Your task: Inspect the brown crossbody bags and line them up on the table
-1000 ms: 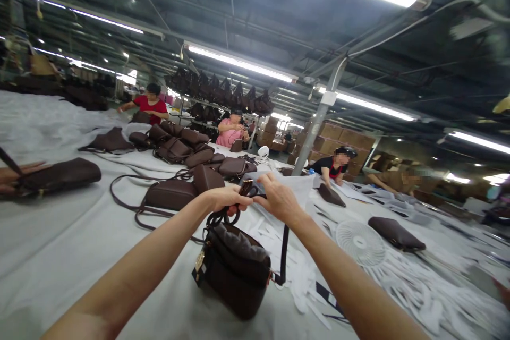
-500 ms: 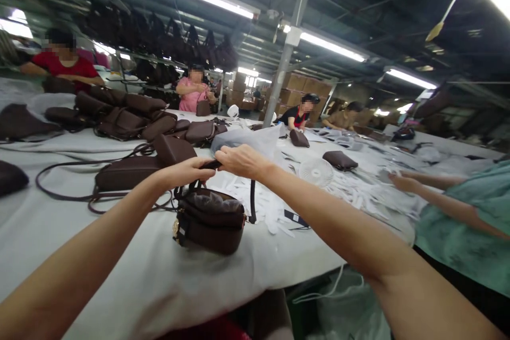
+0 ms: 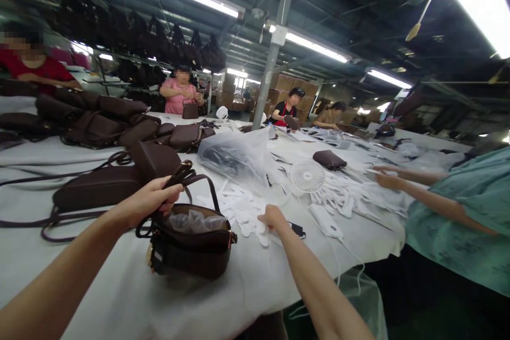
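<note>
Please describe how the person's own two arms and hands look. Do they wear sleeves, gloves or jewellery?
Both arms are bare as far as the picture shows: no sleeves and no gloves. The left hand and the right hand show no rings, watch or bracelet. Both forearms are slim and unmarked.

Single head-worn view, taken from the near edge of the table [image 3: 119, 297], facing forward and slightly down across its white top toward the far edge and the hall beyond, close above the left hand [image 3: 149, 201] and right hand [image 3: 271, 218], wide-angle, with ceiling lights overhead.
</note>
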A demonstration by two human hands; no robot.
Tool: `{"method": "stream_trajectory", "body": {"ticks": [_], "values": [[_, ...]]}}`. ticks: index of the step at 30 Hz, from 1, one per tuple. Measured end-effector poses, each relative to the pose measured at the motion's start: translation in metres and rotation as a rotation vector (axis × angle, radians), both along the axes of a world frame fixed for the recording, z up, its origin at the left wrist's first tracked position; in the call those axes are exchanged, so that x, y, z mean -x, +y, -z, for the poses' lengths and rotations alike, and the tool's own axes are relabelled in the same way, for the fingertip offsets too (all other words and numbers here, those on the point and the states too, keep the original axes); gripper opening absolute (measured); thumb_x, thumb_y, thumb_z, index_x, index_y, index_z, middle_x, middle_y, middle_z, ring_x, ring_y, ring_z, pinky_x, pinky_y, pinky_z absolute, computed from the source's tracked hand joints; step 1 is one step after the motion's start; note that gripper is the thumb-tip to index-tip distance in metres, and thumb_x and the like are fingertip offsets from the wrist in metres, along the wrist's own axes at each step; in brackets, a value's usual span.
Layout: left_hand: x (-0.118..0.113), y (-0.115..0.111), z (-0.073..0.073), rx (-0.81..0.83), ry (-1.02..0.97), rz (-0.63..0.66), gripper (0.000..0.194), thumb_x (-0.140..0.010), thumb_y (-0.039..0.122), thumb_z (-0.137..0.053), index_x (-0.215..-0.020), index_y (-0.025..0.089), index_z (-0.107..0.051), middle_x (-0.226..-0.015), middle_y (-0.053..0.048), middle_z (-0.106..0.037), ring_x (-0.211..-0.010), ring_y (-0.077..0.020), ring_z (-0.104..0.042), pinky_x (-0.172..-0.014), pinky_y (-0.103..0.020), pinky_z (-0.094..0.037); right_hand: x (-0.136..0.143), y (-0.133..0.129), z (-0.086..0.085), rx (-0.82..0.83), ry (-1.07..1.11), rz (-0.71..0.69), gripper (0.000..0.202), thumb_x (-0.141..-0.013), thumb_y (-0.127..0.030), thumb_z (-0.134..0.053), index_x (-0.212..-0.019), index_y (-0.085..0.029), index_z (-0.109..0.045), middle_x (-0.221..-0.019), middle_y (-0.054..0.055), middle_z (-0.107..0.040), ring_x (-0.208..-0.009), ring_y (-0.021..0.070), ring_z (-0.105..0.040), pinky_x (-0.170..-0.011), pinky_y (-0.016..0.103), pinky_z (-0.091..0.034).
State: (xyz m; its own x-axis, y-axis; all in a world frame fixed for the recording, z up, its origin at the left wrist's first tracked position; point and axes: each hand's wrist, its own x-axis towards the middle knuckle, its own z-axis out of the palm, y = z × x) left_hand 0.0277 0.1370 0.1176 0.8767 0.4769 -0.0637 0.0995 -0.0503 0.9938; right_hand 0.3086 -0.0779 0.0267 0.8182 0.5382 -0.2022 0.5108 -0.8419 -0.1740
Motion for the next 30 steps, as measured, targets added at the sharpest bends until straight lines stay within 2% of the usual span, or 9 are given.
{"method": "stream_trajectory", "body": {"ticks": [3, 7, 12, 14, 17, 20, 25, 30], "values": [[0.000, 0.001, 0.000, 0.044, -0.007, -0.006, 0.041, -0.067, 0.046, -0.073, -0.070, 0.020, -0.041, -0.054, 0.009, -0.035, -0.044, -0.0053, -0.032, -0.042, -0.019, -0.030, -0.010, -0.006, 0.023, 0.016, 0.023, -0.024, 0.028, -0.093, -0.033, -0.059, -0.114, -0.015, -0.060, -0.110, 0.007, -0.063, -0.092, 0.0184, -0.064, -0.079, 0.037, -0.056], [0.001, 0.001, -0.001, 0.085, -0.017, -0.031, 0.045, -0.065, 0.047, -0.075, -0.069, 0.020, -0.039, -0.055, 0.009, -0.036, -0.044, -0.0049, -0.032, -0.043, -0.019, -0.032, -0.031, -0.016, 0.027, -0.030, 0.023, -0.103, 0.028, -0.093, -0.034, -0.058, -0.113, -0.015, -0.061, -0.113, 0.007, -0.063, -0.098, 0.0201, -0.063, -0.084, 0.041, -0.054], [0.003, 0.000, -0.003, 0.076, -0.025, -0.006, 0.044, -0.067, 0.046, -0.073, -0.069, 0.020, -0.038, -0.055, 0.009, -0.036, -0.045, -0.0051, -0.032, -0.043, -0.019, -0.032, -0.037, -0.031, 0.030, -0.096, 0.066, -0.139, 0.023, -0.093, -0.033, -0.058, -0.104, -0.013, -0.062, -0.099, 0.004, -0.065, -0.085, 0.0163, -0.064, -0.075, 0.034, -0.054], [0.004, 0.000, -0.002, 0.049, -0.024, 0.011, 0.041, -0.070, 0.044, -0.071, -0.070, 0.020, -0.039, -0.055, 0.009, -0.037, -0.046, -0.0054, -0.033, -0.044, -0.019, -0.032, -0.036, -0.034, 0.031, -0.133, 0.076, -0.156, 0.016, -0.092, -0.027, -0.059, -0.099, -0.013, -0.063, -0.091, 0.003, -0.066, -0.078, 0.0144, -0.063, -0.071, 0.030, -0.052], [0.006, -0.002, -0.003, 0.060, -0.025, 0.013, 0.037, -0.070, 0.041, -0.071, -0.072, 0.020, -0.040, -0.057, 0.009, -0.038, -0.046, -0.0051, -0.033, -0.044, -0.019, -0.033, -0.037, -0.034, 0.032, -0.200, 0.085, -0.199, 0.003, -0.081, -0.015, -0.064, -0.083, -0.014, -0.066, -0.078, -0.001, -0.065, -0.075, 0.0134, -0.061, -0.068, 0.024, -0.046], [0.008, -0.005, -0.005, 0.096, -0.019, 0.003, 0.036, -0.068, 0.037, -0.072, -0.072, 0.020, -0.040, -0.058, 0.009, -0.037, -0.045, -0.0048, -0.032, -0.044, -0.018, -0.033, -0.042, -0.033, 0.035, -0.268, 0.088, -0.211, 0.006, -0.074, -0.011, -0.063, -0.071, -0.015, -0.066, -0.070, -0.001, -0.064, -0.075, 0.0142, -0.059, -0.066, 0.022, -0.040], [0.008, -0.007, -0.008, 0.098, -0.013, 0.004, 0.035, -0.068, 0.035, -0.072, -0.072, 0.019, -0.041, -0.057, 0.009, -0.037, -0.045, -0.0049, -0.033, -0.043, -0.018, -0.033, -0.048, -0.032, 0.045, -0.409, 0.117, -0.162, 0.010, -0.068, -0.011, -0.060, -0.074, -0.016, -0.066, -0.075, 0.002, -0.066, -0.073, 0.0155, -0.057, -0.065, 0.023, -0.039], [0.005, -0.004, -0.005, 0.127, -0.011, 0.020, 0.035, -0.070, 0.034, -0.072, -0.073, 0.019, -0.041, -0.058, 0.009, -0.038, -0.046, -0.0042, -0.033, -0.044, -0.017, -0.033, -0.047, -0.031, 0.053, -0.545, 0.326, -0.166, 0.007, -0.071, -0.021, -0.055, -0.073, -0.017, -0.061, -0.060, -0.003, -0.059, -0.053, 0.0115, -0.051, -0.052, 0.022, -0.038]]}}
